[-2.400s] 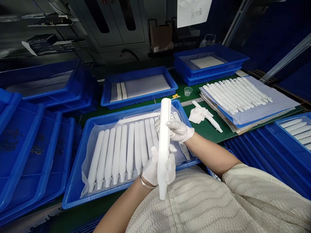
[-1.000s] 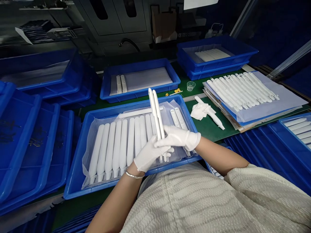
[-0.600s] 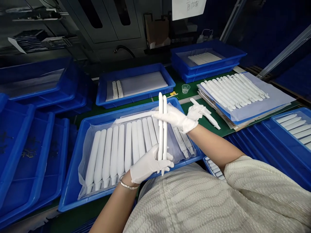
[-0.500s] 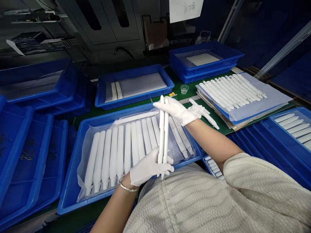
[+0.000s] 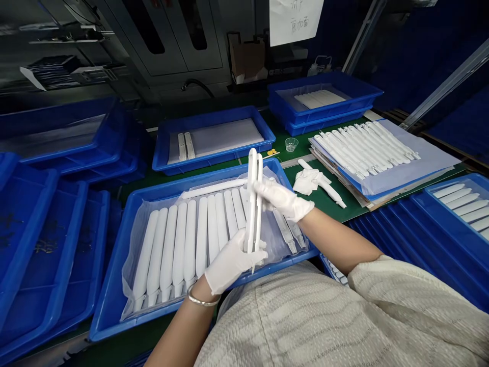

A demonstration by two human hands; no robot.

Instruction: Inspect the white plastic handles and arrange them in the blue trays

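Note:
Both my hands wear white gloves. My left hand grips the lower end of a long white plastic casing that stands upright, seen edge-on as two narrow halves side by side. My right hand pinches the casing about halfway up. The casing is above the near blue tray, which is lined with clear film and holds a row of several white casings lying side by side.
A second blue tray with two narrow white strips sits behind. Stacked blue trays stand at the back right. Several white parts lie on a sheet pile at right, beside a white cloth. More blue trays are at left.
The casing has turned from its broad face to edge-on, showing two halves. My right hand slid up to its top end, then back down to the middle. My left hand kept the lower end.

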